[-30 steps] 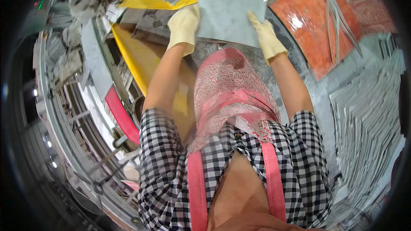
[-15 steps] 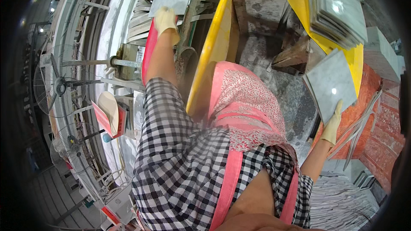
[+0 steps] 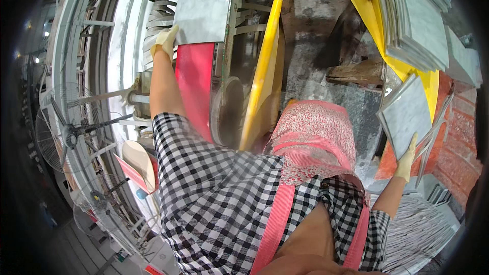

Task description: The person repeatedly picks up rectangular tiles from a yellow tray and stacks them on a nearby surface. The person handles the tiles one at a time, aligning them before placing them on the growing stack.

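My left hand (image 3: 165,39), in a pale cream glove, is at the near left corner of a grey-white marble-look tile (image 3: 202,18). Its fingers look extended along the tile's edge rather than wrapped round it. That tile lies on a red conveyor belt (image 3: 196,84). Out to the right, my gloved right hand (image 3: 406,162) grips the lower edge of another grey-white tile (image 3: 407,114), which is tilted with its face toward me. Most of the right fingers are hidden behind this tile. Just beyond it, a stack of similar tiles (image 3: 420,23) leans on a yellow metal support (image 3: 374,18).
A yellow upright panel (image 3: 262,61) stands between the belt and my body. Left of me are a caged fan (image 3: 70,135) and a machine rail (image 3: 76,66). Orange-red blocks (image 3: 453,142) and a pile of thin grey slabs (image 3: 412,234) lie at the right.
My left hand has shifted left, from the tile's near edge to its corner, exposing more red belt. My right hand still holds its tile. The whole view has shifted slightly.
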